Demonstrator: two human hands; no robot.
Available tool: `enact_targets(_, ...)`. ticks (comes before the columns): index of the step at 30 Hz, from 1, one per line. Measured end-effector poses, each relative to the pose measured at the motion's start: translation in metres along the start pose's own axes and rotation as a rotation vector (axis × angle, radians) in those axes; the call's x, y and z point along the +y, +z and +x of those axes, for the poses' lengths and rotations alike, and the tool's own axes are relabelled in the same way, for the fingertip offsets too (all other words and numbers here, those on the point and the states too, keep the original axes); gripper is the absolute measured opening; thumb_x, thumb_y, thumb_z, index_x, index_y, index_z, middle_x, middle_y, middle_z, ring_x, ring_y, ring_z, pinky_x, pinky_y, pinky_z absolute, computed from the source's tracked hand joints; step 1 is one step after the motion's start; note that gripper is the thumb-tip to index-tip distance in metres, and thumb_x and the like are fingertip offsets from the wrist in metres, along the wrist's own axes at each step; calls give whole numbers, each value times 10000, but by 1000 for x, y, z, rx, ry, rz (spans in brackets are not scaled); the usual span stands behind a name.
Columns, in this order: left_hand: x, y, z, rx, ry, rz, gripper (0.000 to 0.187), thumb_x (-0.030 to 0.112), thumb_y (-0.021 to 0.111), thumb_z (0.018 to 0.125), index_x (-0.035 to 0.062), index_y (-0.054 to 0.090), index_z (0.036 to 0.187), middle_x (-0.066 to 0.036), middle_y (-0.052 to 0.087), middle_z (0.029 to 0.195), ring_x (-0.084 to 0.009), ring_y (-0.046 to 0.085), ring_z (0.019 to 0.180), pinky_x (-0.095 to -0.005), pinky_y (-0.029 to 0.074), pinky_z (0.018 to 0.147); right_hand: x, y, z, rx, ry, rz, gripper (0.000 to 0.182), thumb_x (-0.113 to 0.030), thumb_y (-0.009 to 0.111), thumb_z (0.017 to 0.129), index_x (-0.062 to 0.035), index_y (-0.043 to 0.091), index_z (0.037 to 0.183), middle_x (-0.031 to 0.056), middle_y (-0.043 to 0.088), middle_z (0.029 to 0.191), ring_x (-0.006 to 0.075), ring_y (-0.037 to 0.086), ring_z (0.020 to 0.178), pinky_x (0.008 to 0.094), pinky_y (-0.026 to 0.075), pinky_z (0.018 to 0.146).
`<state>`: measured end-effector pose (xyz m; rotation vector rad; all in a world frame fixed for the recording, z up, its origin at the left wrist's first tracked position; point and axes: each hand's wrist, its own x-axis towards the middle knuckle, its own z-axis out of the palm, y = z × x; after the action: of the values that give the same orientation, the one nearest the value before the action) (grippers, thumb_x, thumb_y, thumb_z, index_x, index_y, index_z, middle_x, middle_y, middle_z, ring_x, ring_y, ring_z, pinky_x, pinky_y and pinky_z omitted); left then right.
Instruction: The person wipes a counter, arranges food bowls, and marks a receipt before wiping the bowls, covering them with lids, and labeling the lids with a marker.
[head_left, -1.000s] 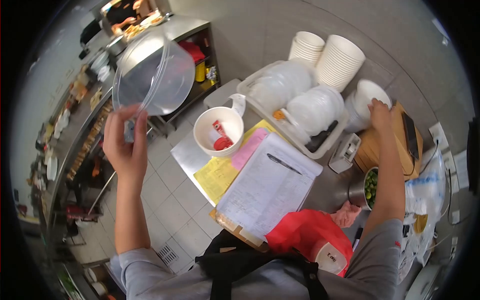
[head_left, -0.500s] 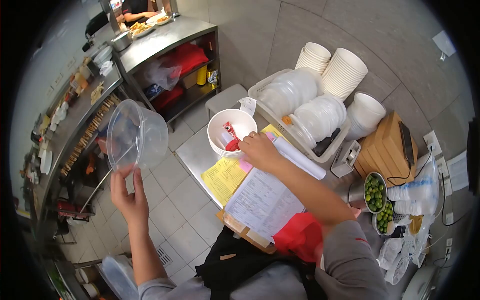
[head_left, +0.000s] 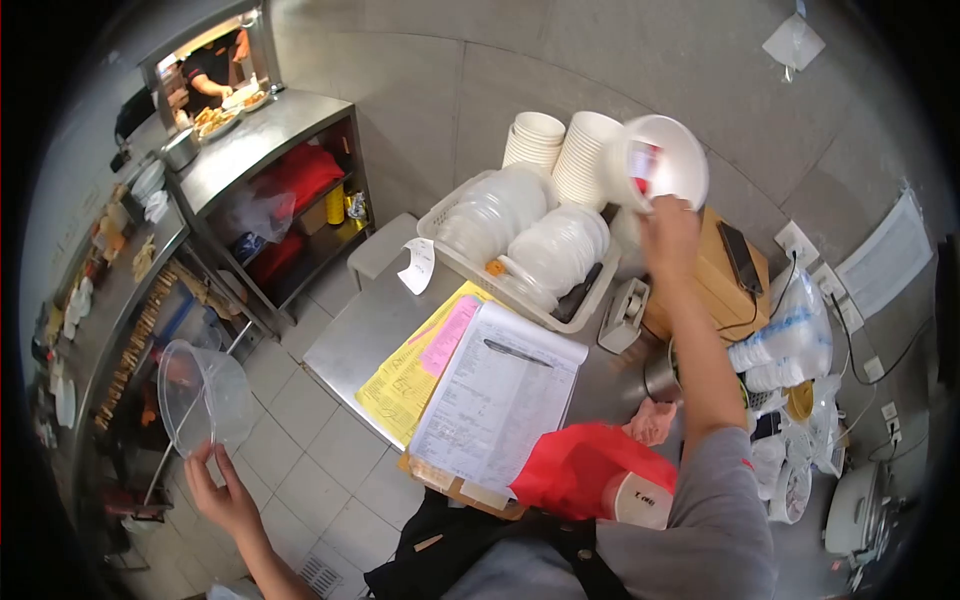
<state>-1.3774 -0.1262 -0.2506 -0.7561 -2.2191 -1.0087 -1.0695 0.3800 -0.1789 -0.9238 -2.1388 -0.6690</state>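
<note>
My left hand (head_left: 222, 487) pinches the rim of a clear plastic container (head_left: 222, 393), held out over the floor on the left. At the upper right, my right hand (head_left: 670, 232) grips a white paper tub (head_left: 686, 158) by its rim, tilted with its opening towards me. Inside the tub a red-and-white packet (head_left: 642, 165) shows, blurred. Just left of the tub stand nested white tubs (head_left: 583, 160). Below lies a basket (head_left: 455, 262) of stacked clear lids (head_left: 560, 250). The fingertips of my right hand are partly smeared by motion.
A clipboard of papers (head_left: 490, 400) with a pen (head_left: 518, 353) lies on the steel table (head_left: 345, 345). Near me are a red bag (head_left: 590, 465) and another white tub (head_left: 640, 500). A phone (head_left: 740, 258) rests on cardboard at right. Another person (head_left: 210, 75) stands beyond the hatch.
My right hand has lifted the white tub off the table and carried it right, towards the stacked tubs. My left hand, with the clear container, has moved lower and left in view.
</note>
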Motion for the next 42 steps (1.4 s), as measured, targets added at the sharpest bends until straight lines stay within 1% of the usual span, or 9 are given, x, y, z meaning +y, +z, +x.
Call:
enact_targets(5,25,-5,10,-31,126,44,86,8,582,829,-23,560,906,-107,562,832,-246,545,770,-314,434,693,100,54,-1,-238,39,-109,227,-96,615,745,-41,537,952,146,567,912,322,550,894,432,452,746)
enact_targets(9,26,-10,15,-51,178,107,150,-32,612,760,23,582,896,-92,594,843,-269,564,772,-391,430,858,93,63,4,-233,146,-39,228,-64,575,772,-31,531,993,158,562,963,339,531,956,430,437,808)
enact_targets(13,5,-20,15,-29,132,171,126,1,634,755,50,604,866,-99,598,859,-278,568,803,-381,436,838,47,45,19,-127,77,84,223,-37,543,784,-20,545,1006,164,558,980,350,520,954,436,421,812)
enact_targets(20,-77,-71,27,31,36,230,147,15,649,732,61,616,867,-88,580,843,-274,556,802,-360,446,716,-175,-10,41,-76,-267,736,145,23,524,806,24,545,950,166,563,967,314,541,918,349,421,833)
enact_targets(27,-230,-132,65,112,-92,279,147,53,656,745,71,628,889,-77,571,826,-262,555,783,-356,451,688,-427,-45,42,-304,-435,1147,99,-6,583,772,17,568,866,153,592,833,300,578,766,332,458,718)
enact_targets(31,-315,-173,84,116,-153,410,142,96,656,760,85,637,900,-66,574,836,-261,557,781,-356,455,677,-542,-16,14,-483,-216,1307,85,-39,606,788,7,581,855,107,604,794,188,573,714,286,452,665)
enact_targets(34,-370,-191,103,133,-205,399,145,120,656,763,90,639,904,-60,578,839,-265,564,788,-360,458,681,-604,28,-28,-747,131,1445,77,-26,605,790,-4,585,861,65,605,784,135,558,713,261,454,691)
enact_targets(40,-484,-184,160,59,-248,318,165,141,665,753,97,636,910,-61,587,832,-267,573,809,-358,463,686,-692,79,-102,-1235,-194,1147,117,-86,654,767,-29,586,844,57,608,740,123,558,704,260,452,660)
enact_targets(42,-517,-177,185,51,-289,322,156,151,669,748,97,633,890,-59,589,830,-265,576,804,-360,466,681,-722,104,-119,-1325,-352,999,173,-169,646,769,-46,605,883,105,628,757,212,596,714,305,472,667)
